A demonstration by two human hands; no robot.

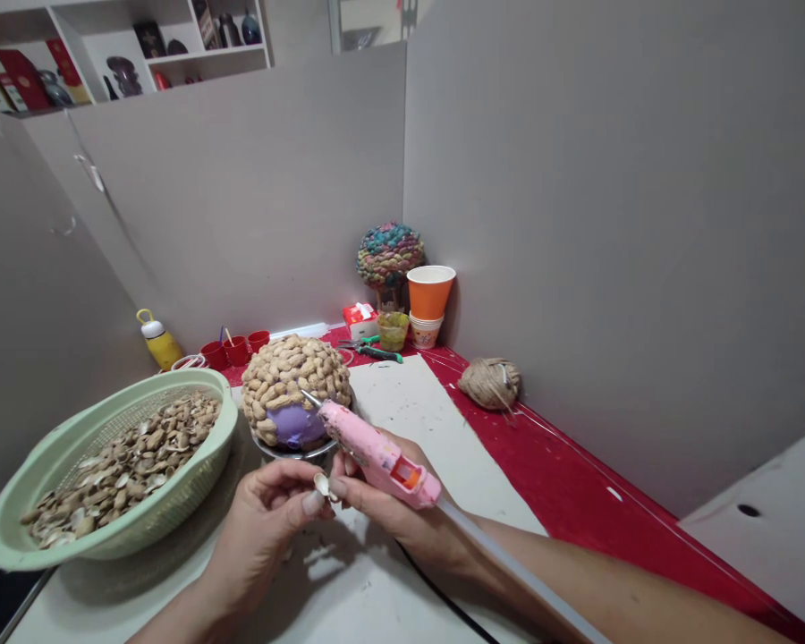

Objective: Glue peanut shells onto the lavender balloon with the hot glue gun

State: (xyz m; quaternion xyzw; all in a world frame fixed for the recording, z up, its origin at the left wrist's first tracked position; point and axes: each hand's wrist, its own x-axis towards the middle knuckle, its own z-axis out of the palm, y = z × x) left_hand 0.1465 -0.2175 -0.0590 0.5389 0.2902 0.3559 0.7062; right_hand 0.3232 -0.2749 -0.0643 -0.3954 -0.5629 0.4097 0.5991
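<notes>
Together, both hands [275,510] pinch a peanut shell [322,485] between fingertips.

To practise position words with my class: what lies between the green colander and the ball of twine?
The head view shows the shell-covered ball, then pale board and red cloth, between the green colander and twine ball.

The glue gun [376,454] is pink, with orange showing in its opening. Tan peanut shells [295,367] cover the ball, whose bare patch [296,425] is purple. The basket [205,456] is pale green. Behind, the round treetop [390,255] mixes blue, pink and yellowish patches; the large cup [430,293] is orange with a white rim, and the cloth [550,487] is red.
</notes>
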